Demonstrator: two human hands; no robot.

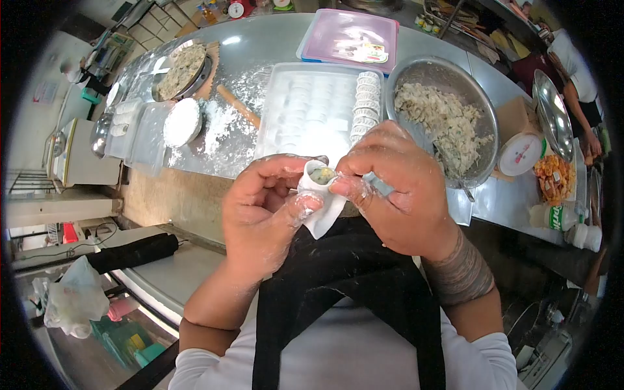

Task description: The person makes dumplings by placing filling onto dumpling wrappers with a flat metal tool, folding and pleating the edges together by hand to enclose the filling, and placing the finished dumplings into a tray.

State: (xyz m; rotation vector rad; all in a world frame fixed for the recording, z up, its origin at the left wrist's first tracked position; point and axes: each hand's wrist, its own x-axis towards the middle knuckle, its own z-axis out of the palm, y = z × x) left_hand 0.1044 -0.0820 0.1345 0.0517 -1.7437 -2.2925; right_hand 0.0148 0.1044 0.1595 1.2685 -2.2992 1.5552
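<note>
Both hands hold a half-folded dumpling [314, 188] up in front of my apron. Its thin white wrapper is curled into an open-topped cup with pale, greenish-yellow filling inside, and a loose flap hangs below. My left hand [260, 211] pinches the wrapper's left side between thumb and fingers. On the other side, my right hand [400, 195] grips the rim with thumb and forefinger. Flour dusts the fingers of both. Just beyond the hands lies a clear plastic tray [265, 123] with rows of pleated dumplings [366, 97], the rightmost row showing most sharply.
A large steel bowl [487, 97] of chopped filling [442, 107] stands right of the tray. A rolling pin [238, 106] lies on the floured steel table, near a white round tub [183, 123]. Behind the tray is a pink lid [351, 29]. Another person's arm [588, 130] shows at far right.
</note>
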